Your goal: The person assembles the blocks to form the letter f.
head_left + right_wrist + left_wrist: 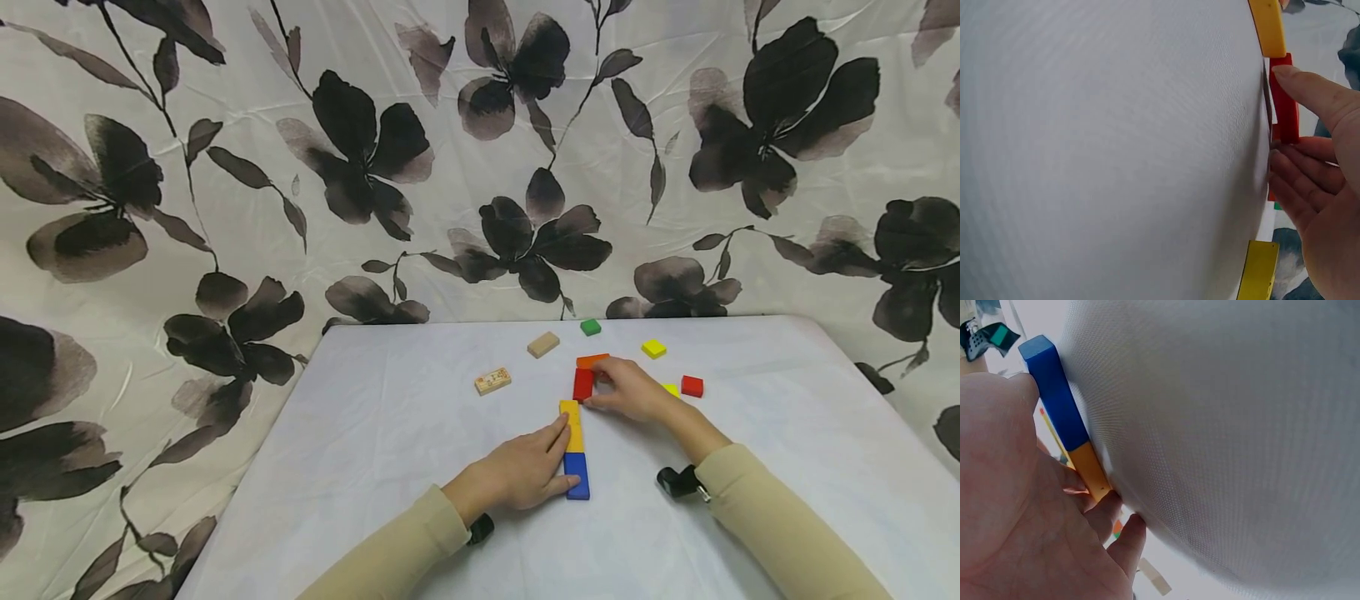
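My left hand [521, 467] lies along the left side of a blue block [577, 483] and a yellow-orange block [576, 433], which stand end to end. Its thumb touches the blue block [1060, 400]; the extended fingers reach the yellow-orange one [1090, 470]. Just beyond, my right hand [633, 392] pinches a red block [582, 383] between thumb and fingers. In the right wrist view the red block [1284, 103] is close to the yellow-orange block's end [1269, 28]. An orange block [591, 361] lies crosswise at the red block's far end, partly behind the right fingers.
A plain wooden block [543, 344] and a patterned wooden block [492, 381] lie on the left of the white table [360, 467]. A green block [591, 327] is at the back. Right of it lie a yellow block [654, 348], another partly hidden yellow block [671, 389] and a small red block [692, 386].
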`<act>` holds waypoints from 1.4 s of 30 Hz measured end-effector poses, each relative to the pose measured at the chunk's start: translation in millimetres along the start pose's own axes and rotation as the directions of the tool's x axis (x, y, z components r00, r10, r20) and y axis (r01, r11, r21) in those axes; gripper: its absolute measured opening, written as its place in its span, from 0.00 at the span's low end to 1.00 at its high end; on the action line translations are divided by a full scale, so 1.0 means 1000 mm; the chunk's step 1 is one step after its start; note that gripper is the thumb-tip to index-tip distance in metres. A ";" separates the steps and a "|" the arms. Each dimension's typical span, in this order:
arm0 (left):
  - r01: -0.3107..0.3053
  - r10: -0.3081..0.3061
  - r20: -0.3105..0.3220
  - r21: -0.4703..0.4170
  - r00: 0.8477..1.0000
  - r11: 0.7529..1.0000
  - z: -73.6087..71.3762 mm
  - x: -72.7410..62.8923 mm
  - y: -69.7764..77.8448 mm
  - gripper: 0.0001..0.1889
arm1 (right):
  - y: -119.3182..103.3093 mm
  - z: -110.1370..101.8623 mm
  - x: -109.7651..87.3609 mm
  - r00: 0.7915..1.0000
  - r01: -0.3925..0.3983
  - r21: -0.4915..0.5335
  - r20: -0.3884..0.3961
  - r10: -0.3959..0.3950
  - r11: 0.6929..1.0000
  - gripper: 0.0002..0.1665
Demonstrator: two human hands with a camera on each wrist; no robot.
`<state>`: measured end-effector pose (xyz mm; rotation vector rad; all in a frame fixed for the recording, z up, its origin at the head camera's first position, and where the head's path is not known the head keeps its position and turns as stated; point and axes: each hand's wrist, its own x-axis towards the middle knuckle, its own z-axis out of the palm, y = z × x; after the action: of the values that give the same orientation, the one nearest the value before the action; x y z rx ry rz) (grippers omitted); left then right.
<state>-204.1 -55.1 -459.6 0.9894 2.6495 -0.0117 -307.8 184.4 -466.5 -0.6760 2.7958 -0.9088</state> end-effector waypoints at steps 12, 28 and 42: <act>0.005 -0.005 0.002 -0.004 1.000 1.000 0.000 0.000 0.002 0.45 | 0.000 0.005 0.002 0.999 0.046 -0.037 0.016 -0.045 0.998 0.37; 0.006 -0.006 0.000 -0.004 1.000 1.000 0.000 0.000 0.001 0.45 | -0.003 0.007 0.007 0.999 0.033 -0.029 0.037 -0.032 0.999 0.34; 0.001 -0.001 -0.007 -0.006 1.000 1.000 -0.001 0.000 0.002 0.45 | -0.002 0.006 0.010 0.995 0.076 0.018 0.059 -0.076 0.997 0.26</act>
<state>-203.1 -53.9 -458.7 0.9884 2.6548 0.0001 -314.7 174.8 -470.4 -0.7988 2.7247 -0.9062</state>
